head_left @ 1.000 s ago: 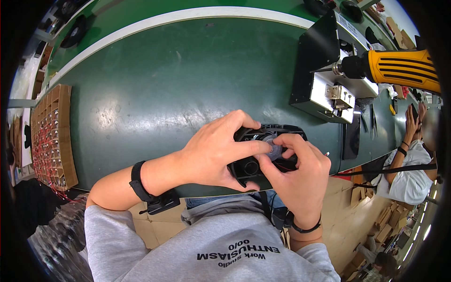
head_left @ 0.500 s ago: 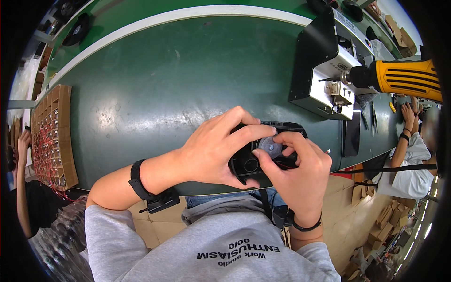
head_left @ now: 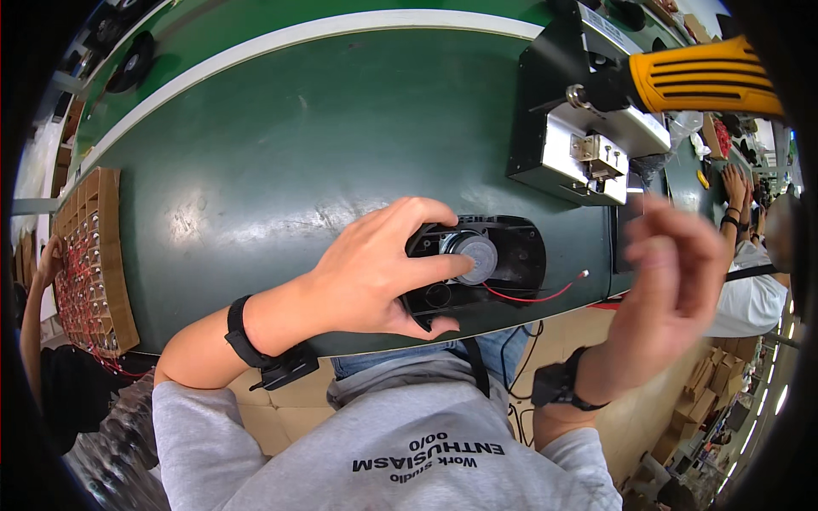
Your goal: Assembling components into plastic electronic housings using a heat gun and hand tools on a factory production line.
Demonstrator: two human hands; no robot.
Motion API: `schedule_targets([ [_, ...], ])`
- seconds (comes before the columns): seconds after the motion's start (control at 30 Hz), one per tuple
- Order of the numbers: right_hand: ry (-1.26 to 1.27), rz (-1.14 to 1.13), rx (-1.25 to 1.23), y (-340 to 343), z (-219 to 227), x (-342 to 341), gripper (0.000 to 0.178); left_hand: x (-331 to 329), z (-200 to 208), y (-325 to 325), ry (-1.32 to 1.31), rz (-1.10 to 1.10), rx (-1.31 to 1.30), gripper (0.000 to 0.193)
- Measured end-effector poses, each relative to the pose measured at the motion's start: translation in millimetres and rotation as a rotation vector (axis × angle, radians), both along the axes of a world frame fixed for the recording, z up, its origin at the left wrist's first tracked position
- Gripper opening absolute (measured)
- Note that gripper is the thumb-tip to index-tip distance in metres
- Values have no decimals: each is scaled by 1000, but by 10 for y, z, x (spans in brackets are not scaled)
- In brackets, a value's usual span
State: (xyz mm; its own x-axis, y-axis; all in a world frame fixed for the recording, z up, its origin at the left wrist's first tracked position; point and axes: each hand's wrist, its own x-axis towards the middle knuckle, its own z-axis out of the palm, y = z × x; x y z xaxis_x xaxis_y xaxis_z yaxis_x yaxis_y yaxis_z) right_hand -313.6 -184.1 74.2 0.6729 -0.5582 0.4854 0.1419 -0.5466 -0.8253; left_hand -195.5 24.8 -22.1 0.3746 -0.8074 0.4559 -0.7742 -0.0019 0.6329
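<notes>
The left hand (head_left: 375, 272) grips the black plastic housing (head_left: 486, 268) at the green table's (head_left: 281, 162) near edge, beside its round grey speaker (head_left: 474, 255). The right hand (head_left: 673, 272) hangs blurred, half open, holding nothing.

A black plastic housing (head_left: 503, 264), oval and open side up, lies flat at the near edge of the green tabletop (head_left: 281, 162). A round grey speaker (head_left: 474, 257) sits in its left half, face up. Thin red wires (head_left: 532, 298) trail from under the speaker toward the housing's right end, a loose tip sticking out past the rim.
</notes>
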Motion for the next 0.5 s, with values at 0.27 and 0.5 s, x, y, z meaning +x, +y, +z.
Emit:
schedule_targets([
  [0.27, -251, 488, 119, -610, 354, 868, 47, 23, -42, -27, -81, -31, -56, 52],
  [0.5, -209, 871, 494, -659, 453, 386, 59, 35, -81, -17, -39, -59, -75, 51],
])
